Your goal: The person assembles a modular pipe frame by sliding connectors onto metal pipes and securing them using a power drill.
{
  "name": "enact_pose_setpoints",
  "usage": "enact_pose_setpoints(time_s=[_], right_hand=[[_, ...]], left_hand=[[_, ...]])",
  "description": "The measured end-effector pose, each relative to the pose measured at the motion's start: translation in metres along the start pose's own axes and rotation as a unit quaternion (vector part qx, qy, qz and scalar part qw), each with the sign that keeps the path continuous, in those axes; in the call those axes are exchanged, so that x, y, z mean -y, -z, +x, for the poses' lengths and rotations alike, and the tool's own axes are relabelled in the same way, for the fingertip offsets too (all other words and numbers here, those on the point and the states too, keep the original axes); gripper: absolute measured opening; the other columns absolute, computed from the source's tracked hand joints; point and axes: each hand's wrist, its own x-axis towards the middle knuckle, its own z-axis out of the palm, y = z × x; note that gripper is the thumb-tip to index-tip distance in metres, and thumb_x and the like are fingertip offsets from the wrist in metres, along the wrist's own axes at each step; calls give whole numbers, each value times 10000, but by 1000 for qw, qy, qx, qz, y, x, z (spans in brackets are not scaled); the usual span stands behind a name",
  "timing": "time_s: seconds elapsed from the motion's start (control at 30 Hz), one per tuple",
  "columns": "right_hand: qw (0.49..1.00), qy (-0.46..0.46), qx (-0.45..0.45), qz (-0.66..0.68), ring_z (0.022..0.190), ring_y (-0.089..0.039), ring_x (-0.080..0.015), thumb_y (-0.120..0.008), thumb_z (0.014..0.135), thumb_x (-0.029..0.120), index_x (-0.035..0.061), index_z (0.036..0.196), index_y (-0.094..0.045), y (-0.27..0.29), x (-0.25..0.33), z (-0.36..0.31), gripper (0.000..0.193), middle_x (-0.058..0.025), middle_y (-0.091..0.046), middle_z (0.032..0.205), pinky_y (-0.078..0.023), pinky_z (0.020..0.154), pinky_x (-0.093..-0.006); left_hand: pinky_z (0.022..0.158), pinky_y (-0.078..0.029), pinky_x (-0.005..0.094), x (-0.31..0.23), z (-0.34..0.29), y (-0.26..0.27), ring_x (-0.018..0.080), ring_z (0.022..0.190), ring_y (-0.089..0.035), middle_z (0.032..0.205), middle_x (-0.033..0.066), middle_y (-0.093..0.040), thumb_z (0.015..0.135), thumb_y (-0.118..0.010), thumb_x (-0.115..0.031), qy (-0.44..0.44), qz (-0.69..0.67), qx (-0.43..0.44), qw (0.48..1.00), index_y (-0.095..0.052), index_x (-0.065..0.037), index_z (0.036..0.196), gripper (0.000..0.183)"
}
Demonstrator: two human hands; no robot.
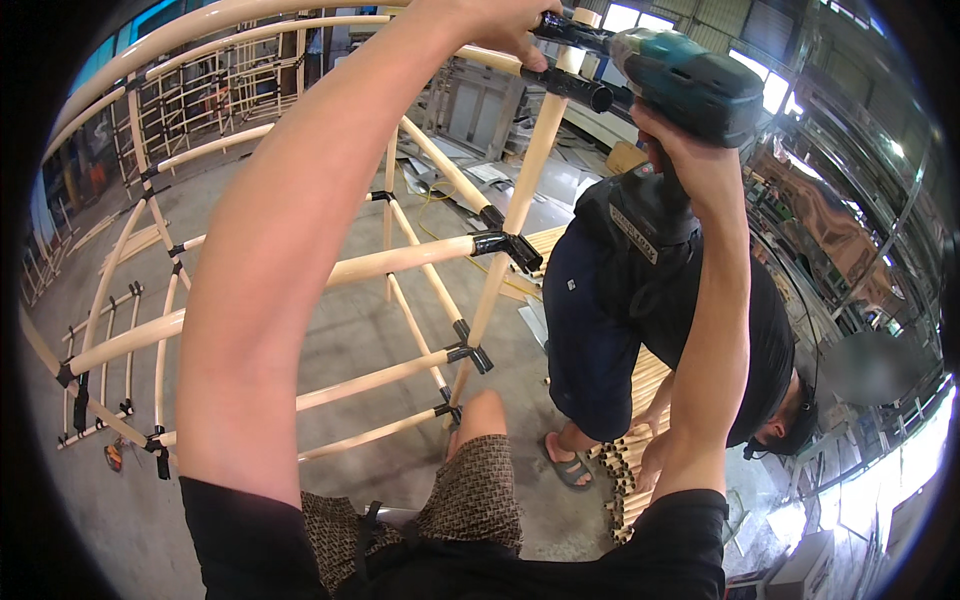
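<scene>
Both my arms reach up to the top of an upright cream-coloured pipe (540,150). My left hand (503,28) is closed on a black metal pipe joint (575,88) near the top of that upright. In my right hand (688,150) is a teal and black cordless drill (695,85), gripped by its handle. Its nose points left at the joint. Whether the tip touches a screw there, I cannot make out. Lower on the upright, another black joint (508,246) connects a horizontal cream pipe (400,262).
A frame of cream pipes (375,385) with black joints spreads to my left. Just right of the upright, a co-worker in dark clothes (735,310) bends over a stack of cream pipes (622,480). Metal racking (850,230) lines the right side. Flat sheets (480,200) lie behind.
</scene>
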Motion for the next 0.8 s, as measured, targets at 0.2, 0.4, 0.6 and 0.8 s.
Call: enact_pose_setpoints(time_s=[0.2,0.4,0.6,0.8], right_hand=[[999,-11,16,-32,509,-522,-91,-734,813,148,42,758,-658,4,3,5,142,-12,-597,647,-392,478,-255],[999,0,28,-20,500,-514,-95,-741,801,149,57,739,-650,2,2,11,143,-3,-583,633,-388,475,-258],[999,4,18,-28,492,-487,-91,-724,813,136,54,737,-643,8,-8,5,139,-2,-570,614,-361,473,-261],[999,2,39,-23,495,-482,-91,-722,822,134,48,738,-653,6,-4,16,139,-3,-566,605,-351,477,-259]], left_hand=[[846,-515,455,5,22,-22,355,969,-663,1034,173,-698,902,-524,-471,94,-86,-25,992,-716,-91,1024,444],[851,-513,446,10,18,-14,353,966,-666,1010,188,-700,899,-538,-465,146,-100,-27,984,-725,-37,952,469],[838,-516,442,0,27,-26,351,956,-669,1011,189,-700,897,-551,-468,138,-109,-30,984,-723,-27,944,476],[823,-517,448,12,20,-22,347,945,-673,1005,184,-703,902,-555,-470,147,-91,-40,984,-726,-33,936,470]])
